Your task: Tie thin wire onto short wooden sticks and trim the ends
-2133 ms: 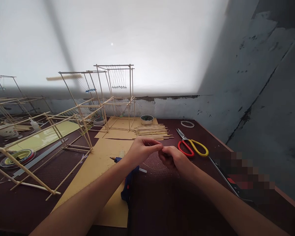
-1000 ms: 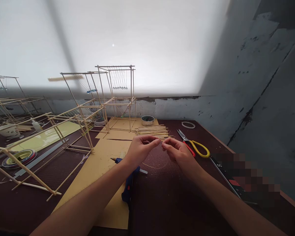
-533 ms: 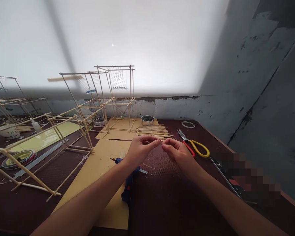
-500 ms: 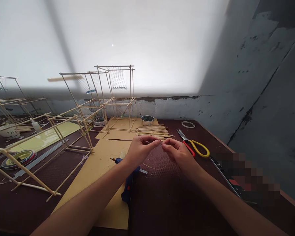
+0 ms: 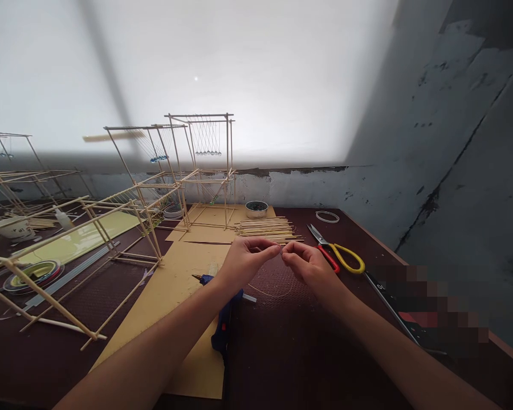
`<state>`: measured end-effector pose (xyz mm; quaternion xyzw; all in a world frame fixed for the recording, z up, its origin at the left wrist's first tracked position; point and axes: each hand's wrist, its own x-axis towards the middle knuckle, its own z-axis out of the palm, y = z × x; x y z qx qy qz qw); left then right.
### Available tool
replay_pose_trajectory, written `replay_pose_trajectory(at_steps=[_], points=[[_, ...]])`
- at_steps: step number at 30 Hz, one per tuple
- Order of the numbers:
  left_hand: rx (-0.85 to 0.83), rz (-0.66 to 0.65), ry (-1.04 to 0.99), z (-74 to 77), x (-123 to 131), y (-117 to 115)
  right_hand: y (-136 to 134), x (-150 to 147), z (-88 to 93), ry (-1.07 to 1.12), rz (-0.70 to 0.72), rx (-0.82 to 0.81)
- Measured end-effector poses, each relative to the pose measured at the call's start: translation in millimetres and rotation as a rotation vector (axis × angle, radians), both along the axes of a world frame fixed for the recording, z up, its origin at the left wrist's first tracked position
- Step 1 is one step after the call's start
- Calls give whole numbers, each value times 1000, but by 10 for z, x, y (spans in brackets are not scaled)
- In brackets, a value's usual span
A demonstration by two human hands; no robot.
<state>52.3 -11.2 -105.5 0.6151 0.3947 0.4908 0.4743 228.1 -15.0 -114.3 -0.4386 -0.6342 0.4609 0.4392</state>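
My left hand (image 5: 254, 257) and my right hand (image 5: 308, 263) meet fingertip to fingertip above the dark table, each closed in a pinch. A thin thread (image 5: 270, 295) hangs in a loose curve below them; its ends run up towards the pinched fingers. Anything else between the fingertips is too small to make out. Under my left forearm lies a blue glue gun (image 5: 220, 333), partly hidden, its nozzle pointing left. Scissors (image 5: 344, 257) with one red and one yellow handle rest just right of my right hand. A pile of thin wooden sticks (image 5: 265, 229) lies just beyond both hands.
Stick frames (image 5: 199, 117) with hanging beads stand at the back and left. A round tin (image 5: 256, 209) holds small dark pieces. Cardboard (image 5: 188, 364) lies left of centre. A wire ring (image 5: 327, 216), ribbon spools (image 5: 34, 276) and a white cup (image 5: 12, 229) are also on the table.
My hands stay almost in place, with slight shifts at the pinched fingertips. The hanging curve of thread has moved a little and shows more clearly.
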Motion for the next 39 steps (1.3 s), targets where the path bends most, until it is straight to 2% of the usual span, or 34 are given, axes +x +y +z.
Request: replay_pose_trajectory(at_steps=[13, 20, 24, 27, 31, 34, 39], points=[[18, 3, 14, -16, 2, 3, -50, -32, 61, 20, 3, -35], [40, -63, -4, 34, -5, -28, -38, -17, 45, 23, 70, -53], [45, -58, -28, 37, -6, -38, -39, -23, 36, 49, 126, -75], [28, 38, -62, 32, -23, -8, -36, -22, 34, 68, 147, -111], [57, 266, -115, 48, -137, 117, -22, -17, 31, 76, 147, -135], [140, 446, -107, 83, -307, 253, -6, -19, 21, 67, 147, -131], [344, 777, 30, 152, -655, 442, 16, -18, -3, 39, 137, -120]])
